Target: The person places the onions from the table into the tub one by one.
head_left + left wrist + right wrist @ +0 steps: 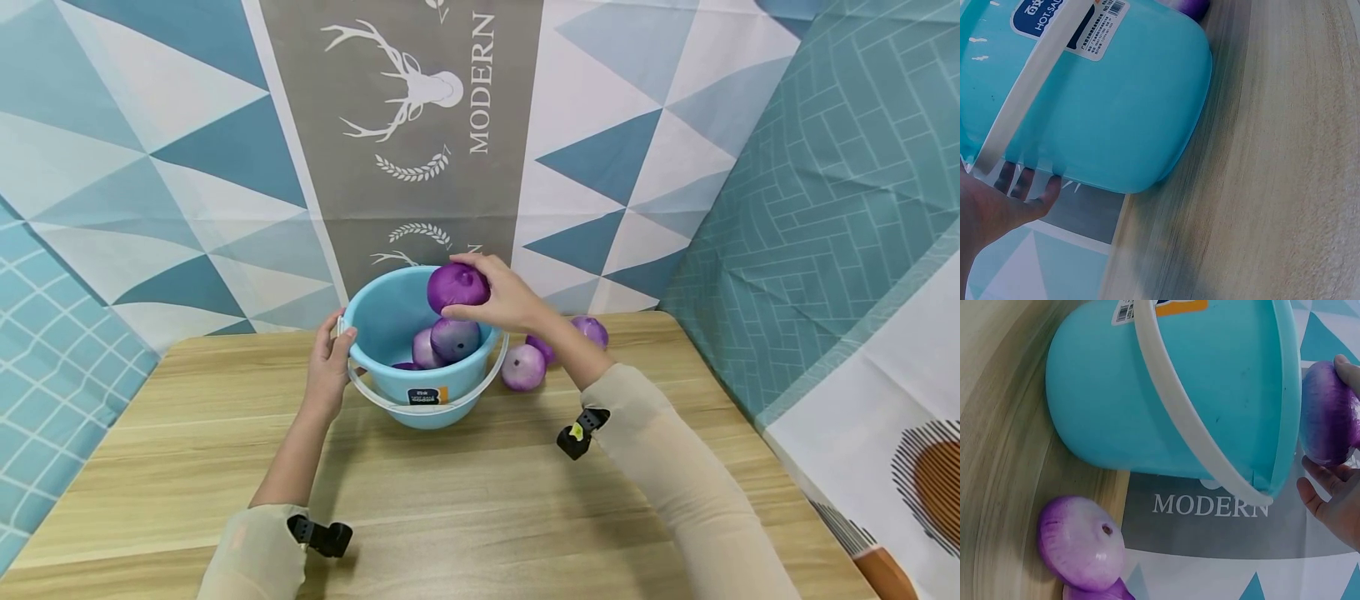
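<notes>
A light blue bucket [390,379] with a white handle [1029,81] stands on the table, several purple onions [455,339] inside. My left hand [327,362] holds the bucket's left side at the rim; in the left wrist view its fingers [1024,182] lie against the outer wall. Above the right part of the bucket's mouth, my right hand [498,293] grips a dark purple onion [455,285] between thumb and fingers. The right wrist view shows this onion [1325,415] just past the rim.
To the right of the bucket, a pale purple onion [523,367] and other purple ones [591,332] lie on the wooden table [450,517], partly behind my right forearm. A patterned cloth [480,125] hangs behind the table's back edge. Another printed cloth [885,392] is on the right.
</notes>
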Action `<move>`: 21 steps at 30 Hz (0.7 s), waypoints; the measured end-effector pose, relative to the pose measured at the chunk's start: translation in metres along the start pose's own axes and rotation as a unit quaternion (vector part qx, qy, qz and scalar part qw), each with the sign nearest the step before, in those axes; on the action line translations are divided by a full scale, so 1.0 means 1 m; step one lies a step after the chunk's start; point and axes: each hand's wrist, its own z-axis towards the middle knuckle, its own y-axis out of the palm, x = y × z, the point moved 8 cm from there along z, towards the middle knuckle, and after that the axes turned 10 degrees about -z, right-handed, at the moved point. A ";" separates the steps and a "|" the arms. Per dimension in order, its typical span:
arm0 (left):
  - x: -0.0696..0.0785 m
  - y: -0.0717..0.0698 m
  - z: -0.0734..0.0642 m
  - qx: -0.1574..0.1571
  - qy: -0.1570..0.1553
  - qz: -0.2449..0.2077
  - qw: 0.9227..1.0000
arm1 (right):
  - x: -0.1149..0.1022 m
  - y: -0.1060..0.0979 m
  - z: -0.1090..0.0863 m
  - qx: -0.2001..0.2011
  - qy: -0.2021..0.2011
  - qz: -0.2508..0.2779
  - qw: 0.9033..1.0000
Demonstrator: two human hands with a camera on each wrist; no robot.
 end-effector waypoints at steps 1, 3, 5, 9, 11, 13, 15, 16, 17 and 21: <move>0.000 0.000 0.000 -0.001 0.000 0.000 1.000 | -0.001 0.001 0.001 -0.001 0.000 0.002 1.000; 0.000 0.000 0.000 -0.002 0.001 0.002 1.000 | -0.002 0.003 0.002 -0.005 0.002 0.009 1.000; 0.000 0.000 0.000 -0.001 0.000 0.005 1.000 | -0.004 0.005 0.003 -0.007 0.001 0.012 1.000; -0.001 -0.002 0.000 0.007 -0.003 0.013 1.000 | -0.007 0.009 0.004 -0.012 0.000 0.005 1.000; -0.001 -0.002 0.000 0.011 -0.005 0.014 1.000 | -0.008 0.010 0.005 -0.011 -0.001 0.002 1.000; -0.001 -0.002 0.000 0.011 -0.005 0.015 1.000 | -0.010 0.012 0.006 -0.009 -0.006 -0.002 1.000; -0.002 -0.002 0.001 0.010 -0.005 0.012 1.000 | -0.011 0.013 0.007 -0.009 -0.010 0.000 1.000; -0.002 -0.002 0.001 0.009 -0.006 0.010 1.000 | -0.012 0.014 0.008 -0.010 -0.012 0.001 1.000; -0.001 -0.002 0.001 0.009 -0.007 0.008 1.000 | -0.013 0.015 0.008 -0.011 -0.014 0.002 1.000; -0.002 -0.002 0.001 0.012 -0.009 0.001 1.000 | -0.016 0.019 0.011 -0.015 -0.015 0.006 1.000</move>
